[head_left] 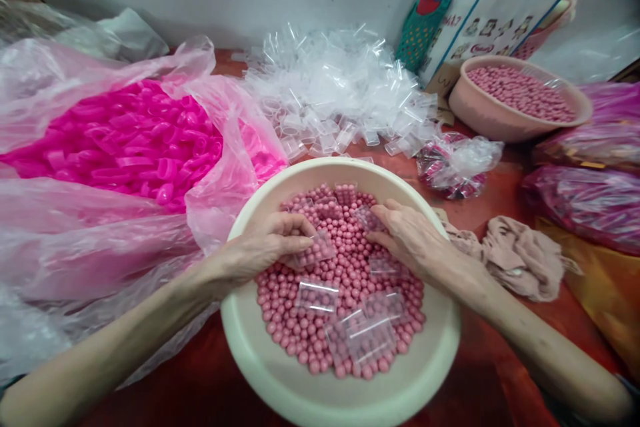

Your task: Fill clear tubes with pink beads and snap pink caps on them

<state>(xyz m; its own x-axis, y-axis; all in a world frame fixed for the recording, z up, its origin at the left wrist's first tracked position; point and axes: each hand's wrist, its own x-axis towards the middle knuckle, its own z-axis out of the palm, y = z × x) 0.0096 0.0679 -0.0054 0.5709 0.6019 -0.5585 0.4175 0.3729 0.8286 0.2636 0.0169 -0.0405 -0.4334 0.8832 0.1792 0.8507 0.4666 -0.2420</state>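
Note:
Both hands are inside a cream basin [250, 373] that holds many small pink beads [295, 327]. At the basin's left side, my left hand [280, 240] pinches a clear plastic case [323, 250] between thumb and fingers, low over the beads. Opposite it, my right hand [400, 233] is closed on another clear plastic case [367, 217], partly covered by the fingers. More clear cases lie on the beads: one near the middle [318, 297] and several overlapping at the front [370, 337]. Whether the held cases have beads inside is hard to make out.
On the left, an open pink plastic bag [215, 107] holds bright pink plastic pieces [135, 140]. Behind the basin is a heap of clear cases [340, 87]. At right stand a second bead-filled basin [480, 113], a knotted bag [455, 163], a crumpled cloth [523, 257] and purple bags [590, 203].

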